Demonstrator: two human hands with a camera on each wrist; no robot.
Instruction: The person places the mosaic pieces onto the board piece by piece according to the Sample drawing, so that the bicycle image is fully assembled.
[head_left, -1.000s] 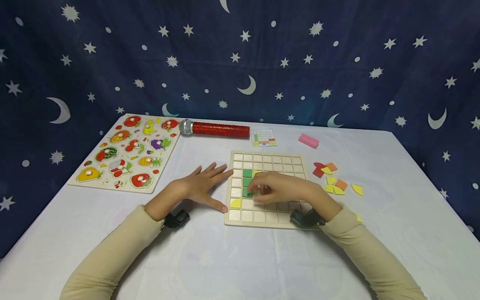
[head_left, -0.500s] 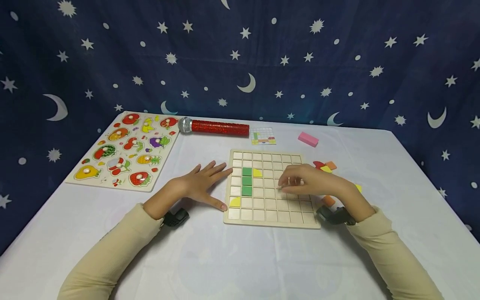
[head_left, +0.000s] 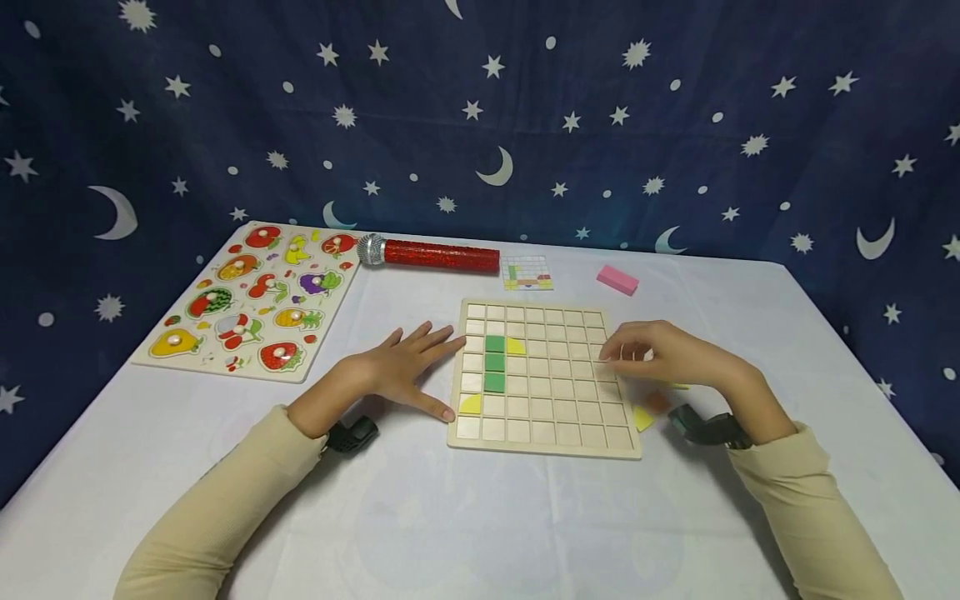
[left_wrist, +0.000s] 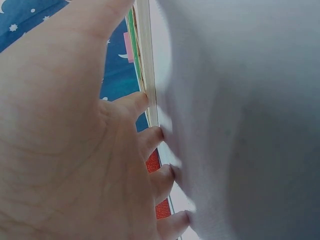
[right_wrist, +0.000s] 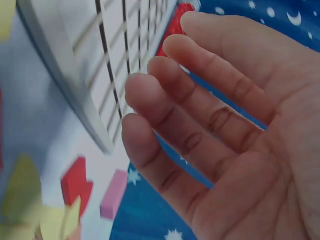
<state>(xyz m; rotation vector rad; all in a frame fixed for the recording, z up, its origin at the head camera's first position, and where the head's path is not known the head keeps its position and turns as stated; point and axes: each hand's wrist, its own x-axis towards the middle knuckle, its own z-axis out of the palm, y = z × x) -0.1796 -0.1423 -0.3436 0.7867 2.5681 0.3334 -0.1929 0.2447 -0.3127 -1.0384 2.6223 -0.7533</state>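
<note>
A pale wooden grid board lies in the middle of the table. Several green square tiles form a column in it, with a yellow quarter-round tile beside the top one and another yellow tile lower left. My left hand rests spread, thumb and fingertips at the board's left edge. My right hand hovers over the board's right edge, fingers loosely bent; the right wrist view shows nothing in them. Below it lie an orange tile and a yellow piece; it hides other loose pieces.
A pink block and a small pattern card lie behind the board. Further left are a red microphone and a fruit peg puzzle. In the right wrist view, a red piece sits near the pink block.
My right hand has moved right, from the green tiles across the board to its right edge, uncovering the tiles and grid. My left hand has stayed in place.
</note>
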